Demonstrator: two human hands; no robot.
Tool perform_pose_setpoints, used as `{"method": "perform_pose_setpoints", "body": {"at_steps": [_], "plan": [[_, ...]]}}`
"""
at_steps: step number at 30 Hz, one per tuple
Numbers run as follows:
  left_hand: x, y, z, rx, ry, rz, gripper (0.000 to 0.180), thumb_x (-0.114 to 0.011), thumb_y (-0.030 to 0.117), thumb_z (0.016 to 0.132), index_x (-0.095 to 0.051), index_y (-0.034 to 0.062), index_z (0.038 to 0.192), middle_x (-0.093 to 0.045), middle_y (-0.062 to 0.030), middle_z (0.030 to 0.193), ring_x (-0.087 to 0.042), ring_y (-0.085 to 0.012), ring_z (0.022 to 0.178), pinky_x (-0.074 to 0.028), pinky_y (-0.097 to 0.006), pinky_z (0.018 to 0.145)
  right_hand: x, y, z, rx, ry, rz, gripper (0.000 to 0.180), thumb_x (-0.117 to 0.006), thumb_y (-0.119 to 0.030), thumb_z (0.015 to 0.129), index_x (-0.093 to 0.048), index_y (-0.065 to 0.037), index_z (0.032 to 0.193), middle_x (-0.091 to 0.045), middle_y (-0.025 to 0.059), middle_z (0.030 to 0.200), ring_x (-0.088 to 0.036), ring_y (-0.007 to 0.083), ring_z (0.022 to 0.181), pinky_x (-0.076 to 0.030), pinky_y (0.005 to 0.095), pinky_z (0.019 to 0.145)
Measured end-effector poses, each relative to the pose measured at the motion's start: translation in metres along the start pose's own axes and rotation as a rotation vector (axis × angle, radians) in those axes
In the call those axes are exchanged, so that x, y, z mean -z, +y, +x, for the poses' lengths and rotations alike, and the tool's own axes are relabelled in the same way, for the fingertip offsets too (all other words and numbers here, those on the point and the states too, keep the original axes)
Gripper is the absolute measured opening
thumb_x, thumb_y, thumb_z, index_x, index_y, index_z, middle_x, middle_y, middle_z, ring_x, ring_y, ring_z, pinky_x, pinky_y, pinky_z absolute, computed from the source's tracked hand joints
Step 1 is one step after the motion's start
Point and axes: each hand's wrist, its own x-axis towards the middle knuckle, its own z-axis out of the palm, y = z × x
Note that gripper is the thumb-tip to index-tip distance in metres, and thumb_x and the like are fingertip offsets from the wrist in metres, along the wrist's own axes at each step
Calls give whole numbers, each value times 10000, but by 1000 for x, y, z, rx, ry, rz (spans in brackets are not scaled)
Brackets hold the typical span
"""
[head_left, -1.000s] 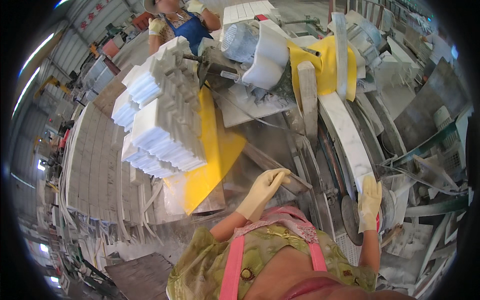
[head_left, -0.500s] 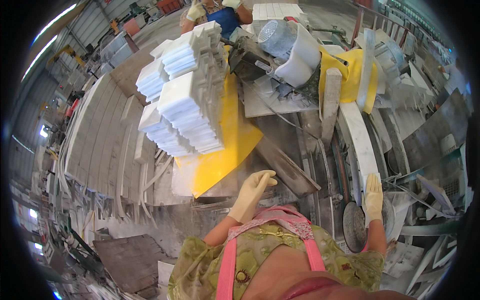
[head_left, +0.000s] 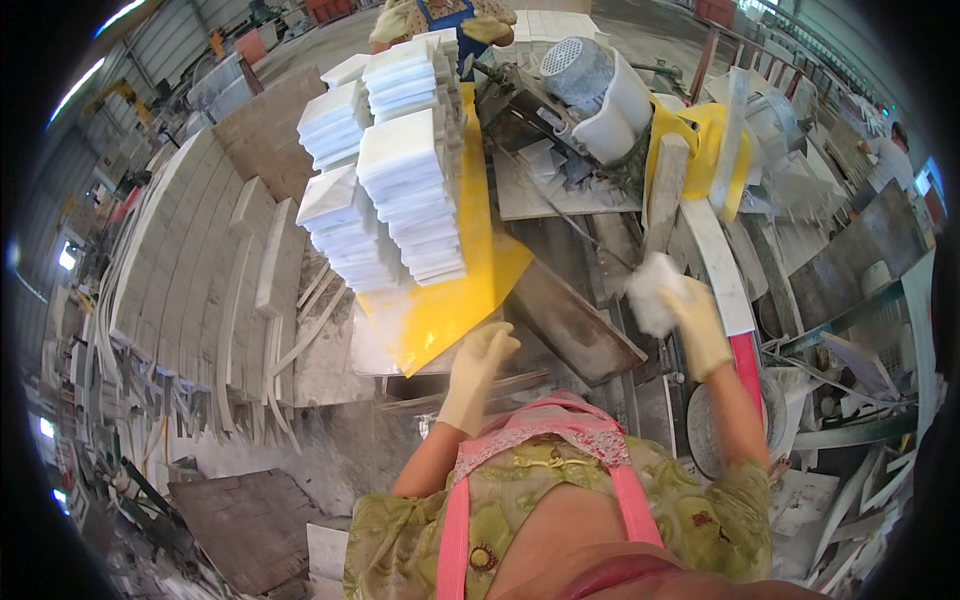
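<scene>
My right hand (head_left: 700, 325), in a pale glove, grips a white stone tile (head_left: 655, 293), which is blurred by motion. The tile is lifted to the left of a long white marble strip (head_left: 712, 255). My left hand (head_left: 483, 360), gloved too, is loosely bent with its fingers a little apart and nothing visible in it. It hovers by the near corner of a yellow sheet (head_left: 440, 330). Tall stacks of white tiles (head_left: 400, 150) stand on that sheet.
Behind the strip is a grey motor (head_left: 578, 75) with a white curved guard (head_left: 610, 120). An upright wooden post (head_left: 664, 195) stands beside a yellow cloth (head_left: 705, 140). Stone slabs (head_left: 180, 240) line the left. A person in a blue apron (head_left: 455, 18) stands beyond the stacks.
My right hand has left the near end of the marble strip and swung up and left with a tile. A pink-red strip now shows there. My left hand has moved slightly left.
</scene>
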Motion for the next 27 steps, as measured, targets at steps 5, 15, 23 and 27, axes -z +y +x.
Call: {"method": "perform_pose_setpoints", "body": {"at_steps": [5, 15, 23, 27], "plan": [[56, -13, 22, -85, 187, 132, 485, -546, 404, 1030, -624, -13, 1264, -719, -127, 1031, -688, -171, 889, -540, -303, 797, -205, -54, 33, 26, -269, 98, 439, -599, -422, 977, -680, 0, 1065, -698, 109, 848, -665, 231, 785, -533, 402, 761], [94, 12, 24, 129, 563, 586, 648, -570, 573, 961, -653, -44, 1140, -703, -177, 954, -689, -241, 855, -520, -341, 733, -372, -28, 20, 175, -572, -509, 357, -615, -380, 907, -669, -53, 1039, -715, 222, 992, -690, 421, 910, -541, 489, 764], [87, -31, 38, 74, 733, 224, 593, -704, 346, 869, -541, -59, 1270, -677, -208, 1084, -692, -300, 901, -560, -394, 758, -264, 19, 26, 448, -832, -309, 637, -655, -367, 901, -482, -160, 1479, -580, 206, 1397, -597, 389, 1214, -481, 448, 1019], [86, -29, 44, 57, 769, 280, 550, -686, 267, 886, -521, -59, 1297, -659, -212, 1146, -683, -301, 938, -566, -400, 754, -130, 62, 52, 351, -440, -201, 469, -630, -344, 950, -624, -87, 1342, -642, 193, 1328, -601, 356, 1237, -462, 415, 1061]]}}
